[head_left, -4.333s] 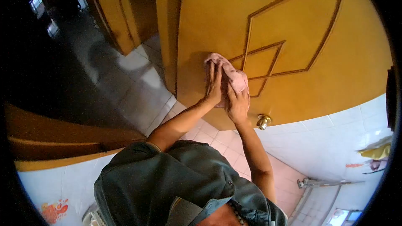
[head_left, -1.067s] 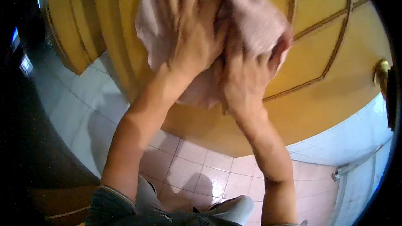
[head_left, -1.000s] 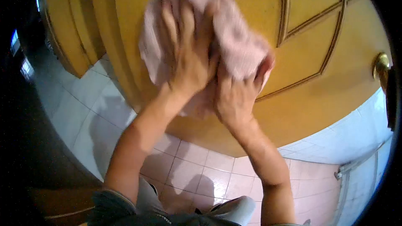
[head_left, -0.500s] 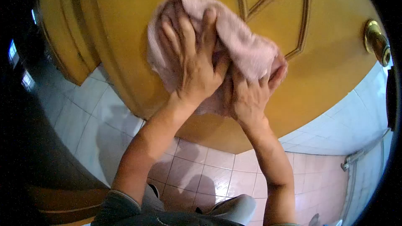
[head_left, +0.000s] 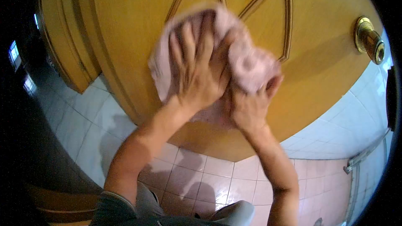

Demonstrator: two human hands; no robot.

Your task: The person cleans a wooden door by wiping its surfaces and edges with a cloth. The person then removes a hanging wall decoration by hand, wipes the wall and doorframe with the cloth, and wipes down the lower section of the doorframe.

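Observation:
A pink cloth [head_left: 253, 65] lies bunched against the lower part of a yellow-brown wooden door [head_left: 322, 79]. My left hand [head_left: 199, 67] presses flat on the cloth with its fingers spread. Beside it, my right hand [head_left: 251, 104] has its fingers curled round the cloth's lower right part, and some fingertips are hidden in the folds. Raised brown moulding [head_left: 288, 25] runs on the door above the cloth. To the right of both hands is a brass door knob [head_left: 369, 41].
A wooden door frame [head_left: 63, 29] stands at the left, with grey floor tiles [head_left: 90, 121] beside it. Pink tiles [head_left: 213, 184] cover the floor below the door. White wall tiles [head_left: 326, 138] and a metal rail [head_left: 368, 150] are at the right.
Since half a second ago, both hands and the cloth have shifted slightly down in view. The knob and moulding appear further left. Much earlier, the door looked further away and the cloth smaller.

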